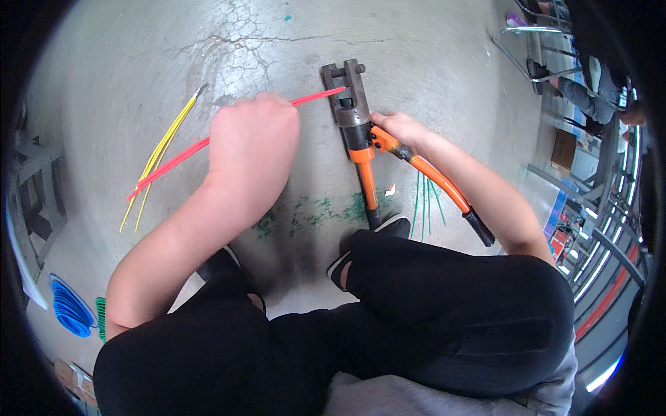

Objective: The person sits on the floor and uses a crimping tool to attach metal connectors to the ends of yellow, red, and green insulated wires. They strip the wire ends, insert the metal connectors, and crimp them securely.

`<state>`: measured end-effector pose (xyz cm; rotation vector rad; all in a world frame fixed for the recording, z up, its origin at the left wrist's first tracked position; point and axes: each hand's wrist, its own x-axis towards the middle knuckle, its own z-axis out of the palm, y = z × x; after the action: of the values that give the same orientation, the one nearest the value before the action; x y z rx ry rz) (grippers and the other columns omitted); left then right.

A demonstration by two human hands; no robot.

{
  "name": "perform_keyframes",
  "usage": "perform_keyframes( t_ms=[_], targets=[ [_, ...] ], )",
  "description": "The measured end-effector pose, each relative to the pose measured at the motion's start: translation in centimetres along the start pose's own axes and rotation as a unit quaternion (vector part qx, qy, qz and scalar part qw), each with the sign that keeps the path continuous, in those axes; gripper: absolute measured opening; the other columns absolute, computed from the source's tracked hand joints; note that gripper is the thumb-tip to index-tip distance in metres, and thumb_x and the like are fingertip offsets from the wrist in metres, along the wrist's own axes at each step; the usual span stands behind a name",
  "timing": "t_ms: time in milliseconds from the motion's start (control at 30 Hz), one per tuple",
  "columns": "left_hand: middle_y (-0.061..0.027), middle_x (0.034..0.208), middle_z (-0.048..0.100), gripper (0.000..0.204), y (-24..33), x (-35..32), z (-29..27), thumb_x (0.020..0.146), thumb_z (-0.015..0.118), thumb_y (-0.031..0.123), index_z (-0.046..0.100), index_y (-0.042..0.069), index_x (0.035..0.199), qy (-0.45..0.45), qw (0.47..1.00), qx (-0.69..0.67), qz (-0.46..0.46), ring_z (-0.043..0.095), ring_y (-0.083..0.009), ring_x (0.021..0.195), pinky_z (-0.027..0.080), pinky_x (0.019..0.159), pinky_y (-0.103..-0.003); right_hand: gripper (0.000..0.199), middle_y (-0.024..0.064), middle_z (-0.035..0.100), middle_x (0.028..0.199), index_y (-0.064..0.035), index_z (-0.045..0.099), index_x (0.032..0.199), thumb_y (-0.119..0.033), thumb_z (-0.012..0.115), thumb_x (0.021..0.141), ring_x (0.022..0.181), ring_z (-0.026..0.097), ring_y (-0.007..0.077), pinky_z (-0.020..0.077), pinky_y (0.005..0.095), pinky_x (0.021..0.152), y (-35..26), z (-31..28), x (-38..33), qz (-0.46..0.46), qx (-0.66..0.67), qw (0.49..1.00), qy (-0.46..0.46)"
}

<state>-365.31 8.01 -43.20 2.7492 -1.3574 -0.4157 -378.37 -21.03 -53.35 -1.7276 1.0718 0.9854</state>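
Observation:
My left hand [255, 135] is closed around a bundle of red wires [173, 163]. Their right end reaches into the open jaw of a hydraulic crimping tool [362, 156], which has a dark metal head and orange handles with black grips. My right hand [402, 130] grips the tool just below its head, its fingers partly hidden behind it. One handle runs down toward my shoe, while the other slants out to the right under my forearm. Yellow wires [161, 149], with a dark tip at the upper end, lie on the floor left of my left hand, partly crossed by the red ones.
Several green wires [425, 197] lie on the floor [430, 62] by my right forearm. A blue coil [71, 308] and a green coil [101, 319] sit at lower left. Metal-framed chairs [534, 30] and a seated person [590, 100] are at upper right; shelving lines the right edge.

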Motion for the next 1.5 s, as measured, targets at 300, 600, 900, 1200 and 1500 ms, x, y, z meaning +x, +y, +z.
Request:
perform_keyframes(
  t_ms=[300, 600, 900, 1200, 1500],
  targets=[
    [-0.0123, 0.084, 0.071, 0.004, -0.7, -0.7, 1.2, 0.082, 0.064, 0.003, 0.065, 0.005, 0.086, 0.011, 1.0, -0.014, -0.007, 0.074, -0.0266, 0.078, 0.059, 0.066, -0.039, 0.051, 0.0139, 0.075, 0.101, 0.0029, 0.072, 0.113, -0.046, 0.062, 0.103, 0.079, 0.071, 0.02, 0.0564, 0.0369, 0.066, 1.1, 0.7, 0.5, 0.061, 0.155, 0.986, 0.015],
    [-0.0148, 0.083, 0.071, 0.006, -1.6, -0.8, 2.5, 0.084, 0.061, 0.002, 0.066, 0.002, 0.088, 0.012, 0.998, -0.057, -0.014, 0.074, -0.0315, 0.079, 0.059, 0.068, -0.041, 0.044, 0.013, 0.075, 0.097, 0.0038, 0.071, 0.108, -0.04, 0.064, 0.103, 0.078, 0.072, 0.021, 0.057, 0.0382, 0.066, 0.6, 0.7, -0.1, 0.051, 0.175, 0.983, 0.018],
    [-0.0176, 0.084, 0.072, 0.01, -1.6, -0.9, 2.4, 0.085, 0.059, 0.002, 0.069, 0.001, 0.088, 0.014, 0.997, -0.076, -0.025, 0.075, -0.0324, 0.079, 0.059, 0.067, -0.043, 0.038, 0.0137, 0.075, 0.096, 0.0028, 0.07, 0.105, -0.031, 0.054, 0.109, 0.079, 0.069, 0.0197, 0.0556, 0.0361, 0.065, 1.1, 0.0, 0.3, 0.023, 0.146, 0.987, -0.061],
    [-0.0157, 0.082, 0.071, 0.006, -1.5, -1.8, 3.1, 0.086, 0.06, 0.003, 0.065, 0.002, 0.088, 0.019, 0.997, -0.075, -0.03, 0.074, -0.0325, 0.076, 0.059, 0.065, -0.044, 0.043, 0.0102, 0.073, 0.095, 0.0008, 0.07, 0.106, -0.037, 0.05, 0.11, 0.077, 0.066, 0.0181, 0.0536, 0.0363, 0.066, -0.7, 0.7, 0.2, 0.04, 0.042, 0.998, -0.023],
    [-0.0168, 0.081, 0.07, 0.023, -0.5, -3.0, 5.3, 0.103, 0.049, 0.018, 0.064, 0.004, 0.092, 0.005, 0.991, -0.116, -0.06, 0.072, -0.0361, 0.076, 0.058, 0.065, -0.048, 0.055, 0.0111, 0.074, 0.101, 0.0011, 0.073, 0.111, -0.048, 0.048, 0.109, 0.085, 0.068, 0.019, 0.0553, 0.0365, 0.076, -0.6, 0.9, -1.1, 0.026, 0.04, 0.999, -0.001]
  ],
)
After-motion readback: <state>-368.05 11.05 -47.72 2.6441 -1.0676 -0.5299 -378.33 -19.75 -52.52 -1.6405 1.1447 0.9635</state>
